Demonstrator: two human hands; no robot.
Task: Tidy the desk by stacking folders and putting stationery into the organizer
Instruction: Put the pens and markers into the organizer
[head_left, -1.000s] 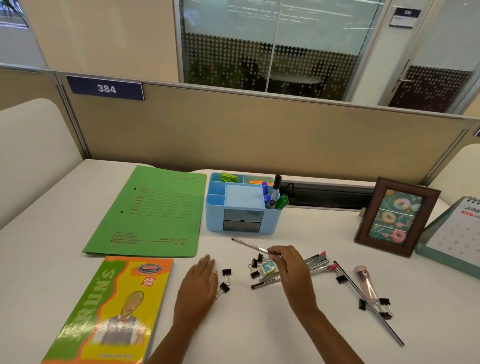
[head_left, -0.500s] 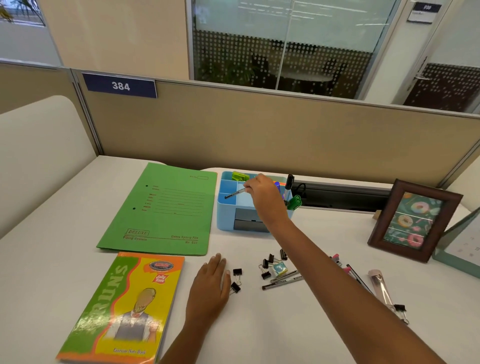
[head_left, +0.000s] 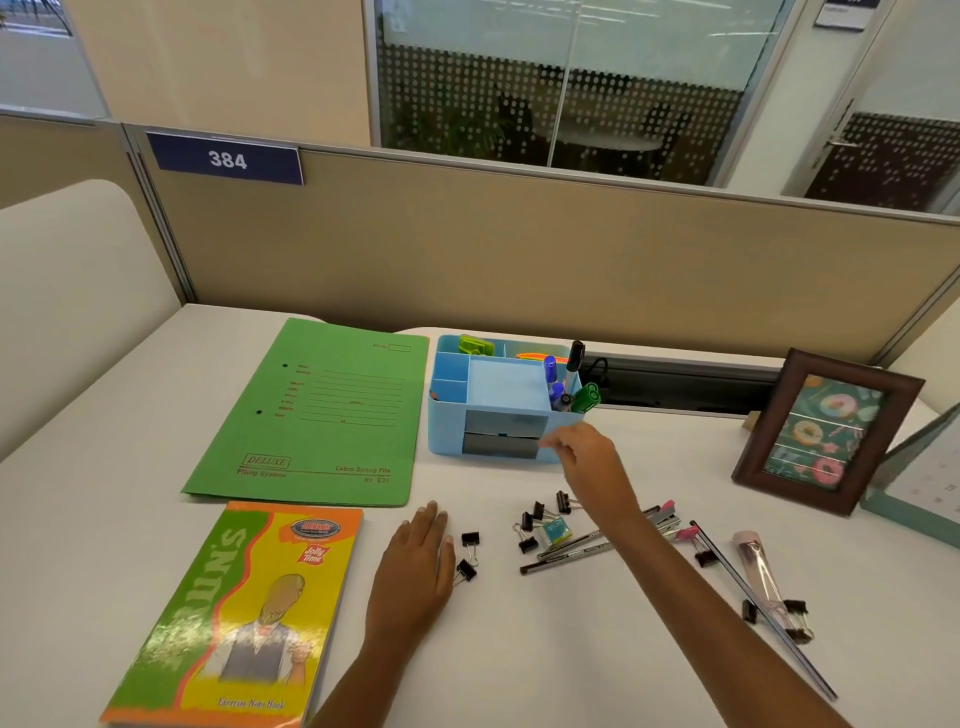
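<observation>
Black pens (head_left: 561, 559) are scattered loose on the worktop (head_left: 519, 649) near the blue organizer (head_left: 447, 431); light, stiff and apt to roll, they are best pinched mid-barrel. Nothing is held: the right hand (head_left: 592, 460) is poised with fingers loosely spread, the left hand (head_left: 415, 566) laid flat.

I count one green folder (head_left: 332, 415), one notebook (head_left: 244, 613), one blue organizer (head_left: 447, 431), one eraser (head_left: 557, 533), one picture frame (head_left: 821, 431) and one desk calendar (head_left: 919, 478). I make out four markers (head_left: 587, 399) in the organizer. Six binder clips (head_left: 527, 544) lie mid-desk; those at right I can't count.
</observation>
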